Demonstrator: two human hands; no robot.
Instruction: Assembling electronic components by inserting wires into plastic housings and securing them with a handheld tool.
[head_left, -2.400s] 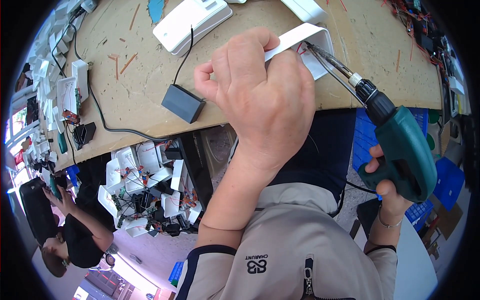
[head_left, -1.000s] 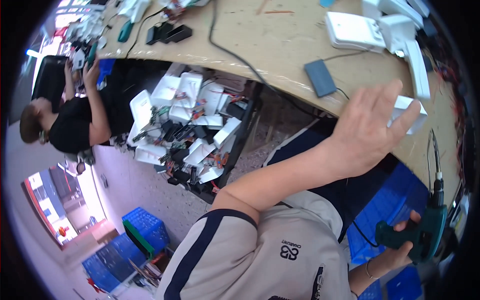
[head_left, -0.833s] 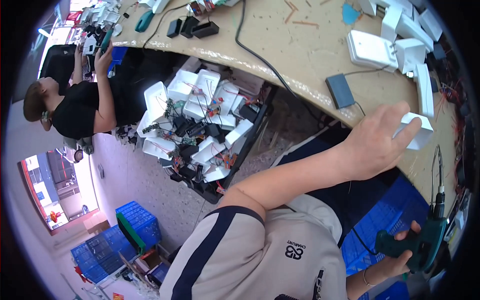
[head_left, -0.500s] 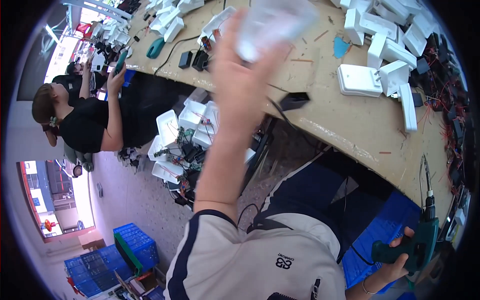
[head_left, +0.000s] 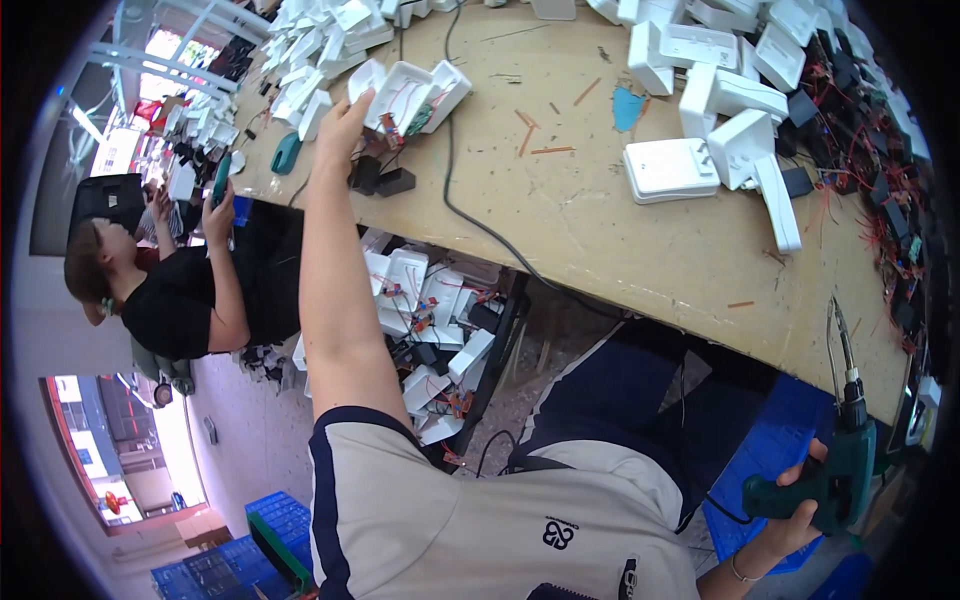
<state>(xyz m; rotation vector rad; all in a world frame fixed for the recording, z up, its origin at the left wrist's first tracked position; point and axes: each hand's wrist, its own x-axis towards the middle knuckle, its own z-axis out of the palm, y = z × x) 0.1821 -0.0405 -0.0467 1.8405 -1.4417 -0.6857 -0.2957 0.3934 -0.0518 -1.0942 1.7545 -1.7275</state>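
Observation:
My left hand [head_left: 342,135] reaches far out over the table with its fingers closed at the edge of a white plastic casing [head_left: 366,80]. Right against it lies an open white casing [head_left: 402,92] with thin red wires inside and a small green circuit board [head_left: 419,121] at its rim. Small black blocks [head_left: 393,182] lie just below that hand. Low at the right, my right hand [head_left: 797,505] is wrapped around the grip of a green pistol-shaped soldering gun [head_left: 842,480]. Its thin metal tip points up beside the table edge.
White casings are heaped at the far left and far right [head_left: 697,48]. A closed white adapter [head_left: 671,170] lies before the right heap, near black parts with red wires [head_left: 880,190]. A black cable [head_left: 450,180] crosses the table [head_left: 560,220]. A co-worker [head_left: 180,300] sits at left.
My left hand has moved left and away from me with the white casing, to the parts at the table's left. The view has shifted; my right hand still holds the soldering gun.

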